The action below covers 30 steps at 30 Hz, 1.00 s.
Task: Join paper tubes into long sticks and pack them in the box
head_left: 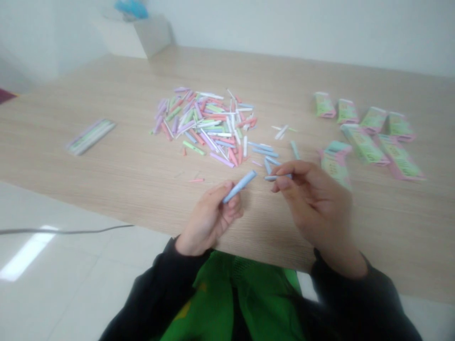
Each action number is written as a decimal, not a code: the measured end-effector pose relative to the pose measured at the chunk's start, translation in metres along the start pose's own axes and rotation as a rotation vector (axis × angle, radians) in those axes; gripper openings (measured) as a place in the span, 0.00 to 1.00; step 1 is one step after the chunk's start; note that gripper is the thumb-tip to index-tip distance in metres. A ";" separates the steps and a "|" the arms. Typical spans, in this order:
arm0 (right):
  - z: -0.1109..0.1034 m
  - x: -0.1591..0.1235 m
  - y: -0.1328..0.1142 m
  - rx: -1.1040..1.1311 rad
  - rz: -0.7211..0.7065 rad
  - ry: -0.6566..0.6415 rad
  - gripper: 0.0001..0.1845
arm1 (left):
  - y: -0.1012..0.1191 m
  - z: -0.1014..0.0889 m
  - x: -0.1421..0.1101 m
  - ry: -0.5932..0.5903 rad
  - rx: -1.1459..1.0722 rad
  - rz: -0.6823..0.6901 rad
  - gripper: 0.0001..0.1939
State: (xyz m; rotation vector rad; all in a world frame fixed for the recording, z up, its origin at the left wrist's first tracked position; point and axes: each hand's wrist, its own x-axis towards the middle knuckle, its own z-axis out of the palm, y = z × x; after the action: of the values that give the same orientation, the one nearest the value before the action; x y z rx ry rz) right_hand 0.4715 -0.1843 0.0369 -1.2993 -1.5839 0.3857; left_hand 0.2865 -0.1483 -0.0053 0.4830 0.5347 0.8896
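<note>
My left hand (pixel 209 218) is closed round a bundle of pale blue sticks (pixel 240 185) that points up and to the right. My right hand (pixel 313 199) pinches a single blue stick (pixel 275 178) between thumb and fingers, a little to the right of the bundle's tip. Both hands hover over the near part of a wooden table (pixel 124 161). Just beyond them a few more blue sticks (pixel 265 151) lie loose. Further back spreads a pile of several pastel sticks (pixel 206 123) in pink, purple, green, white and blue.
Several small green and pink boxes (pixel 366 137) lie at the right. A flat bundle of sticks (pixel 90 136) rests at the left. A white box (pixel 142 35) stands at the far corner. A grey cable (pixel 64 231) runs across the white floor below the table's edge.
</note>
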 end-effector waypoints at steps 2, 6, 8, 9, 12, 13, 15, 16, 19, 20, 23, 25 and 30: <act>0.001 -0.001 0.004 0.034 0.042 0.014 0.03 | 0.001 -0.001 -0.001 -0.045 -0.090 -0.057 0.07; 0.004 -0.003 0.014 0.125 0.076 0.027 0.04 | 0.004 -0.003 -0.003 -0.086 -0.144 -0.077 0.15; 0.006 -0.005 0.018 0.142 0.092 0.009 0.05 | 0.006 -0.004 -0.003 -0.078 -0.142 -0.067 0.15; 0.007 -0.005 0.020 0.136 0.101 -0.007 0.05 | 0.006 -0.004 -0.003 -0.073 -0.141 -0.063 0.16; 0.008 -0.007 0.021 0.099 0.123 -0.049 0.06 | 0.007 -0.002 -0.003 -0.066 -0.146 -0.057 0.20; 0.008 -0.007 0.021 0.095 0.129 -0.054 0.05 | 0.008 -0.002 -0.003 -0.066 -0.155 -0.061 0.21; 0.008 -0.007 0.020 0.100 0.138 -0.057 0.04 | 0.008 0.000 -0.003 -0.053 -0.186 -0.089 0.21; 0.008 -0.007 0.019 0.106 0.141 -0.059 0.04 | 0.007 0.001 -0.003 -0.035 -0.204 -0.109 0.19; 0.009 -0.007 0.019 0.119 0.144 -0.072 0.05 | 0.007 0.002 -0.003 0.049 -0.229 -0.151 0.14; 0.008 -0.008 0.019 0.127 0.147 -0.076 0.05 | 0.007 0.002 -0.003 0.059 -0.225 -0.155 0.12; 0.008 -0.008 0.019 0.143 0.150 -0.072 0.05 | 0.007 -0.001 -0.004 0.001 -0.146 -0.127 0.09; 0.006 -0.008 0.019 0.153 0.144 -0.056 0.05 | 0.006 -0.005 -0.005 -0.055 -0.013 -0.076 0.08; 0.004 -0.009 0.019 0.111 0.117 -0.061 0.04 | 0.002 -0.017 -0.006 -0.078 0.322 0.051 0.10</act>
State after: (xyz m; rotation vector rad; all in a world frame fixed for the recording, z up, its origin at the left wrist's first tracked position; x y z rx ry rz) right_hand 0.4777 -0.1837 0.0167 -1.3086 -1.5193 0.5828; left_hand 0.2723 -0.1493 -0.0157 0.8239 0.5995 0.8326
